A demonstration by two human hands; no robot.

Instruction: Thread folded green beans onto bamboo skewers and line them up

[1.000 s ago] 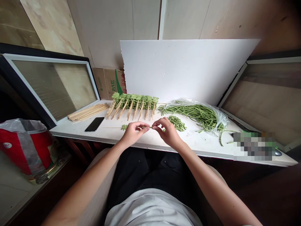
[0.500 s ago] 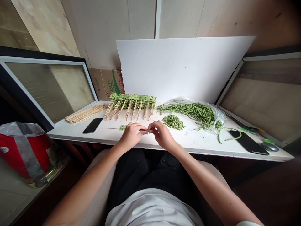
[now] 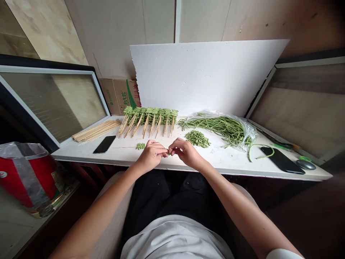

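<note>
Close to the table's front edge, my left hand (image 3: 151, 155) is closed around a thin bamboo skewer (image 3: 124, 147) whose bare end sticks out to the left. Several cut green bean pieces (image 3: 140, 146) sit side by side on it, just left of my fingers. My right hand (image 3: 185, 154) pinches a short bean piece (image 3: 169, 154) against the left fingertips; most of that piece is hidden. Behind my right hand lies a heap of cut bean pieces (image 3: 198, 139). Farther back, loaded bean skewers (image 3: 151, 117) are stacked in a row, their sticks toward me.
Long green beans (image 3: 223, 126) spill from a clear plastic bag at the back right. Loose bare skewers (image 3: 95, 131) and a phone (image 3: 104, 144) lie left. Another black phone (image 3: 283, 160) and a mouse (image 3: 306, 164) are right. A white board (image 3: 210, 79) stands behind.
My hands have drawn closer, and the bean piece between them is now mostly covered by fingers. The view has shifted slightly; things on the table have stayed put.
</note>
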